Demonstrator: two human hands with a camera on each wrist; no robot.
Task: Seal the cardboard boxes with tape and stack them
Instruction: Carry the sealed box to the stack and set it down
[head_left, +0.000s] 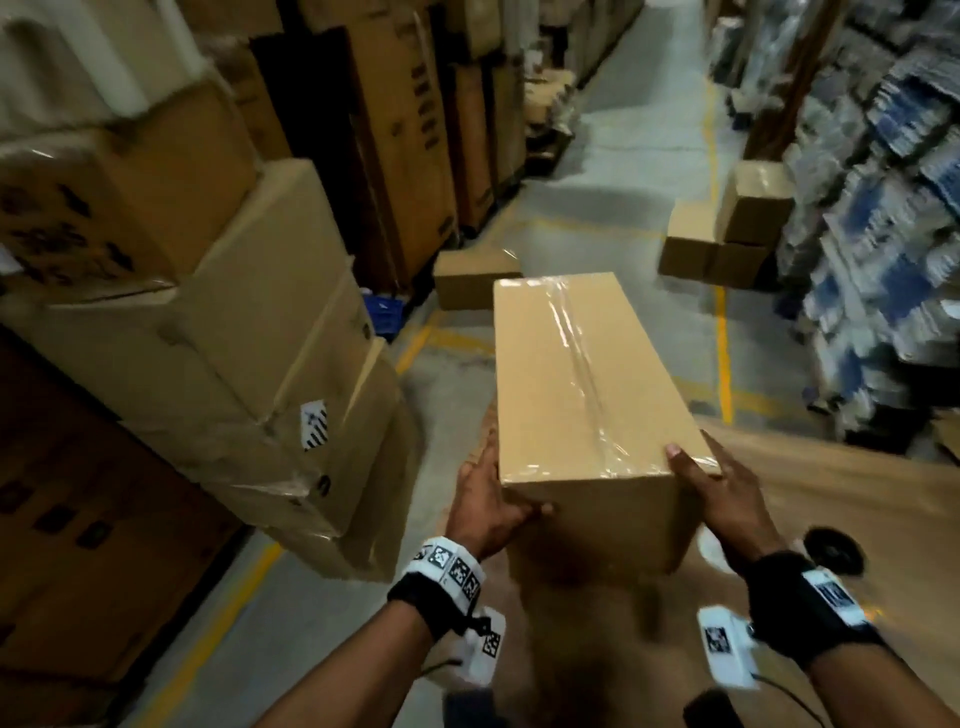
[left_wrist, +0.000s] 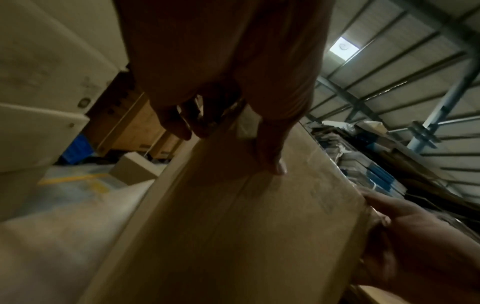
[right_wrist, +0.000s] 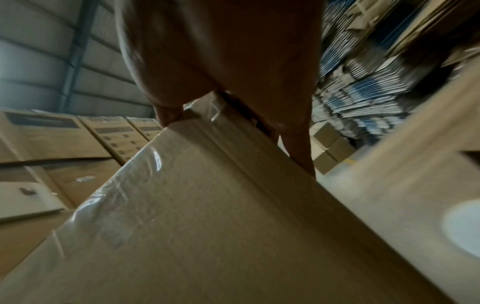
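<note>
- A warehouse aisle.
- Tall stacks of cardboard cartons (head_left: 218, 291) line the left side (some printed, some plain).
- Concrete floor (head_left: 623, 171) with painted yellow lines (head_left: 723, 343).
- Bundled flat stock (head_left: 883, 218) on the right.
- Corrugated metal roof (left_wrist: 405, 67) overhead.

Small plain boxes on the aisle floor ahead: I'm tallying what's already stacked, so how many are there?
3 visible: one box alone by the left racks, and across the aisle a lower box with a top box on it. More may be hidden.

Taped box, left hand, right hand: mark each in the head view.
taped box (head_left: 576, 374), head view, top face beside the tape strip.
left hand (head_left: 483, 499), head view, back of the hand.
right hand (head_left: 727, 493), head view, back of the hand.
</note>
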